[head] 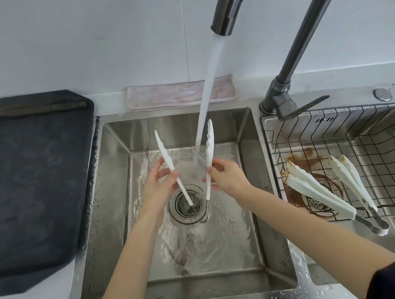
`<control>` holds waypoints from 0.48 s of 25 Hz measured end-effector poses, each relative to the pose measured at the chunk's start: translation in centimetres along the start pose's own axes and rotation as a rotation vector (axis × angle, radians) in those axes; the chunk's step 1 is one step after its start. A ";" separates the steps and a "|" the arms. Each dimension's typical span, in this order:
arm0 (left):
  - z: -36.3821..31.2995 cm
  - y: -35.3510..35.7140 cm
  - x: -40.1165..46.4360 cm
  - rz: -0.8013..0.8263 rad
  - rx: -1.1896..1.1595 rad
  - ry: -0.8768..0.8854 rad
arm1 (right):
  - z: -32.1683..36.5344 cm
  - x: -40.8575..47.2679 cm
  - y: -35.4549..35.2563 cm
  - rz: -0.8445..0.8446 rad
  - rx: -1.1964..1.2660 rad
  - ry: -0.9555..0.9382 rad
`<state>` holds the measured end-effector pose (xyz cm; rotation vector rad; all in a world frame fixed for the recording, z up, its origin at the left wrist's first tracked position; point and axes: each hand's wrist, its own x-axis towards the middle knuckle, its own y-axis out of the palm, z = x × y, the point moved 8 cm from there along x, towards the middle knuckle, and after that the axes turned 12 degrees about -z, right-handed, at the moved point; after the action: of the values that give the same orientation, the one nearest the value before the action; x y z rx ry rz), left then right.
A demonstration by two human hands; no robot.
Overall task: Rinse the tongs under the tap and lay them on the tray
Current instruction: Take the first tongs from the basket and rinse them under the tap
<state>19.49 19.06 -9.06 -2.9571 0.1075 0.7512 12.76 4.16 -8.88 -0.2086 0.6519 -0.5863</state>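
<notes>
White tongs (209, 139) are held spread wide apart over the left sink basin (121, 166), tips pointing up and away, hinge down over the drain. My left hand (157, 186) grips the left arm of the tongs and my right hand (223, 175) pinches the right arm. Water streams from the tap (222, 20) and falls between the two arms, close to the right one. The dark tray (29, 191) lies on the counter to the left of the sink.
A wire basket (364, 161) sits in the right basin and holds two more pairs of white tongs (327, 190) with browned tips. A folded pinkish cloth (177, 95) lies behind the sink. The tap's lever (306, 106) points right.
</notes>
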 end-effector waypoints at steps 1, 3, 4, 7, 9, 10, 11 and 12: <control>1.0 0.1 0.0 0.002 0.038 -0.018 | -1.1 0.2 0.1 0.008 -0.006 0.045; 3.0 0.3 0.2 -0.004 0.089 -0.063 | -3.3 0.6 0.4 0.028 -0.029 0.137; 3.9 0.4 0.1 -0.007 0.107 -0.086 | -4.5 0.8 0.7 0.041 -0.038 0.183; 6.2 0.7 -0.2 -0.014 0.163 -0.159 | -7.4 0.9 1.6 0.080 -0.002 0.339; 7.7 0.9 0.0 -0.020 0.206 -0.199 | -8.8 1.0 1.8 0.089 0.000 0.409; 8.4 1.1 0.0 -0.016 0.224 -0.214 | -9.3 0.9 1.9 0.093 -0.005 0.436; 9.1 1.2 0.2 -0.008 0.244 -0.233 | -9.9 0.9 2.0 0.095 -0.005 0.465; 9.7 1.4 0.2 0.002 0.265 -0.256 | -10.5 0.8 2.1 0.103 -0.001 0.497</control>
<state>14.98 18.69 -17.71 -2.5891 0.1762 1.0209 7.62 5.38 -18.22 -0.0266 1.1365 -0.5409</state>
